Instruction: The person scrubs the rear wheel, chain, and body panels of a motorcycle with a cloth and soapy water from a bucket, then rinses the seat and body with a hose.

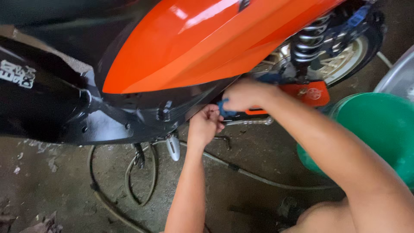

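Note:
An orange side panel of a scooter fills the top of the view, with black underbody plastic below it. My left hand is closed, its fingers pinched at the lower edge of the black body. My right hand reaches under the orange panel and grips a small blue object, part of it hidden by my fingers. Both hands touch each other at this spot. A chrome rod lies just below them.
The rear wheel and coil shock absorber sit at the upper right. A green bucket stands on the right, beside a metal basin. A hose winds across the dirty concrete floor. A chrome footpeg hangs under the body.

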